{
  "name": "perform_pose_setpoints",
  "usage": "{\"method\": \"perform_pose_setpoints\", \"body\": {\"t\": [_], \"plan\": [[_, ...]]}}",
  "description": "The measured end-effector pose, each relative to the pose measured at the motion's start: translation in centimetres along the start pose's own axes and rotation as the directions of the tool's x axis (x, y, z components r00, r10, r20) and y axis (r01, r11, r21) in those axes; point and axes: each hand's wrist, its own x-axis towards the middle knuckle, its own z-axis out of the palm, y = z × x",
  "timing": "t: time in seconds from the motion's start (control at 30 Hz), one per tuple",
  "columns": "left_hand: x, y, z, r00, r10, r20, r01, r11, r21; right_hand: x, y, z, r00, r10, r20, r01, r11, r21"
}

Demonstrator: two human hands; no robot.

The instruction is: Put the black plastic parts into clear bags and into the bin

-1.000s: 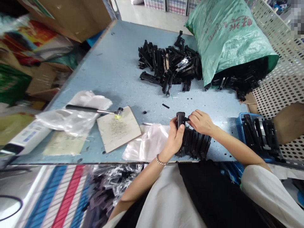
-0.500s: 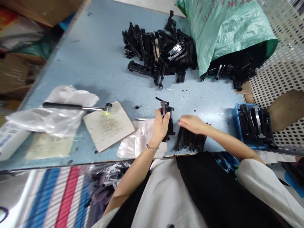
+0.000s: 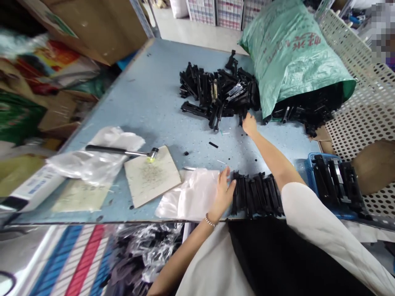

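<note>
A green sack [image 3: 298, 61] flanks the pile [image 3: 220, 92]; a hammer [image 3: 115, 150] lies leftward. Aligned parts [image 3: 257, 195] are black and slender. Left hand [image 3: 222, 196] spreads loosely; right hand [image 3: 249, 124], grip indiscernible.

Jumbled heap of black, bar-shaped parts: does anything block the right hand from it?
Nothing visible does: the bare right hand is at the near edge of the heap. The green plastic sack lies right of it.
</note>
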Motion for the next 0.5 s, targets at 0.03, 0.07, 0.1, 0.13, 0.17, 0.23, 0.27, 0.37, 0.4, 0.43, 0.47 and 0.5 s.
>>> {"method": "perform_pose_setpoints", "body": {"t": [0.03, 0.07, 0.1, 0.13, 0.17, 0.23, 0.27, 0.37, 0.4, 0.43, 0.47, 0.5], "plan": [[0.4, 0.2, -0.8, 1.000, -0.025, -0.009, 0.024, 0.998, -0.050, -0.6, 0.7, -0.7, 1.000, 0.012, 0.022, -0.014, 0.995, 0.102], [1.0, 0.5, -1.5, 0.999, -0.053, -0.013, 0.051, 0.993, -0.104, -1.5, 1.5, -1.4, 0.998, 0.021, 0.055, -0.031, 0.982, 0.185], [1.6, 0.9, -2.0, 0.997, -0.082, -0.008, 0.079, 0.983, -0.165, -2.7, 2.3, -2.1, 0.995, 0.026, 0.094, -0.048, 0.971, 0.234], [2.4, 1.4, -2.2, 0.994, -0.113, 0.005, 0.111, 0.965, -0.239, -4.4, 3.2, -2.7, 0.991, 0.033, 0.127, -0.065, 0.965, 0.254], [3.2, 2.1, -2.1, 0.990, -0.141, 0.029, 0.142, 0.933, -0.329, -6.5, 3.9, -3.1, 0.987, 0.038, 0.159, -0.080, 0.960, 0.268], [4.9, 3.6, -1.2, 0.979, -0.178, 0.095, 0.201, 0.822, -0.532, -11.5, 4.8, -3.7, 0.976, 0.022, 0.216, -0.090, 0.947, 0.310], [5.7, 4.4, -0.6, 0.975, -0.183, 0.127, 0.222, 0.752, -0.620, -14.2, 5.0, -4.0, 0.965, -0.035, 0.261, -0.067, 0.927, 0.369], [6.7, 6.5, 0.7, 0.971, -0.167, 0.168, 0.237, 0.640, -0.731, -20.8, 4.7, -5.2, 0.888, -0.316, 0.334, 0.193, 0.916, 0.352], [6.5, 7.0, 0.8, 0.972, -0.165, 0.165, 0.234, 0.658, -0.716, -22.1, 4.4, -5.7, 0.869, -0.405, 0.286, 0.329, 0.903, 0.278], [6.0, 7.5, 0.8, 0.973, -0.166, 0.159, 0.230, 0.692, -0.684, -22.8, 4.0, -6.4, 0.847, -0.482, 0.225, 0.453, 0.875, 0.172], [5.4, 7.9, 0.6, 0.974, -0.166, 0.156, 0.228, 0.731, -0.643, -23.0, 3.7, -6.9, 0.822, -0.548, 0.156, 0.548, 0.835, 0.044], [4.6, 8.1, 0.3, 0.974, -0.162, 0.161, 0.227, 0.769, -0.598, -22.7, 3.5, -7.5, 0.792, -0.602, 0.100, 0.610, 0.788, -0.086]]}}
